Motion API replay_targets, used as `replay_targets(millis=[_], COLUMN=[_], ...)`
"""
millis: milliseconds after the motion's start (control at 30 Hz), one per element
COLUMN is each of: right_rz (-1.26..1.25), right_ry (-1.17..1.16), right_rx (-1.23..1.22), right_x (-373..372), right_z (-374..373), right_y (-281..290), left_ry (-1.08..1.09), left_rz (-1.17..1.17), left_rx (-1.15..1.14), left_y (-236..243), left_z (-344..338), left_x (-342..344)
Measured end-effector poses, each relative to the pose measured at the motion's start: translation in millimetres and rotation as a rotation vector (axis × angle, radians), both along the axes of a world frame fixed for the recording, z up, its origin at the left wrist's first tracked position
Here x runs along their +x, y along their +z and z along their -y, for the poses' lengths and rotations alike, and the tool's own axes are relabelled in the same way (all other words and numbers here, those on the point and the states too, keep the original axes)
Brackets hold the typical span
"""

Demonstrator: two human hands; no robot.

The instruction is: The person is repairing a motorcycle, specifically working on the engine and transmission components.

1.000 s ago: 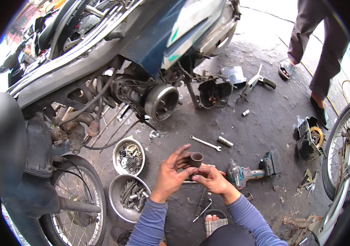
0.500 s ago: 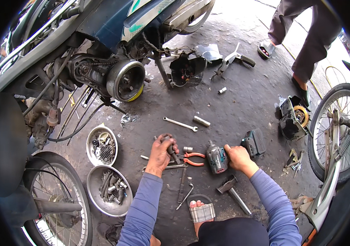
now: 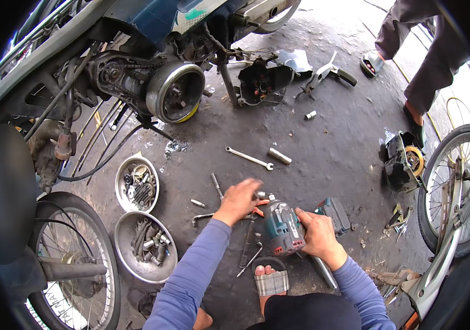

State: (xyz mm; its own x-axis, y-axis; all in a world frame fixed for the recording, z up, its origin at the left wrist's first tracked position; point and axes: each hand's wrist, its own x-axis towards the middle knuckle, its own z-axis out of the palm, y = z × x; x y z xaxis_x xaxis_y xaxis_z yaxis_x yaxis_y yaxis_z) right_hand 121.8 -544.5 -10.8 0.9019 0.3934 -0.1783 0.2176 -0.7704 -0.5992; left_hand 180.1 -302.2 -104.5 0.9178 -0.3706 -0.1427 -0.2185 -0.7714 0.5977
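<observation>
My right hand (image 3: 318,234) is wrapped round the handle of a teal and black cordless impact wrench (image 3: 284,228), lifted with its nose pointing away from me. Its battery (image 3: 335,213) sticks out to the right of my fist. Just left of the nose, my left hand (image 3: 239,201) reaches over the ground with fingers stretched out and slightly blurred. By its fingertips is a small metal socket (image 3: 260,194). Orange-handled pliers (image 3: 260,207) lie partly hidden behind this hand and the wrench. A hammer's handle (image 3: 324,272) shows under the wrench; its head is hidden.
Two metal bowls (image 3: 122,190) of parts and sockets stand at left. A combination spanner (image 3: 250,158), a long socket (image 3: 280,156) and a thin bar (image 3: 216,186) lie ahead. The partly dismantled motorbike (image 3: 174,93) is far left, a wheel (image 3: 455,187) at right. Another person (image 3: 411,55) stands far right.
The impact wrench has been lifted off the ground and turned by my right hand. My left hand has moved right, toward its nose, and let go of the dark metal piece. The view has shifted slightly.
</observation>
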Motion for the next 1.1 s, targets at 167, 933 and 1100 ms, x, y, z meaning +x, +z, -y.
replay_targets(millis=[167, 933, 1100], right_rz=[0.083, 0.046, 0.036], right_ry=[0.027, 0.018, -0.034], right_rx=[0.191, 0.562, 0.557], right_x=[-2.8, -17.0, -20.2], right_z=[8.8, -23.4, -23.7], right_y=[3.8, -7.0, -10.0], left_ry=[-0.121, 0.671, 0.545], left_rz=[-0.197, -0.602, -0.383], left_rx=[0.054, -1.661, -1.428], left_y=[-7.1, 104.4, 115.4], left_z=[1.5, 2.4, 14.4], left_x=[33.3, -45.7, -49.0])
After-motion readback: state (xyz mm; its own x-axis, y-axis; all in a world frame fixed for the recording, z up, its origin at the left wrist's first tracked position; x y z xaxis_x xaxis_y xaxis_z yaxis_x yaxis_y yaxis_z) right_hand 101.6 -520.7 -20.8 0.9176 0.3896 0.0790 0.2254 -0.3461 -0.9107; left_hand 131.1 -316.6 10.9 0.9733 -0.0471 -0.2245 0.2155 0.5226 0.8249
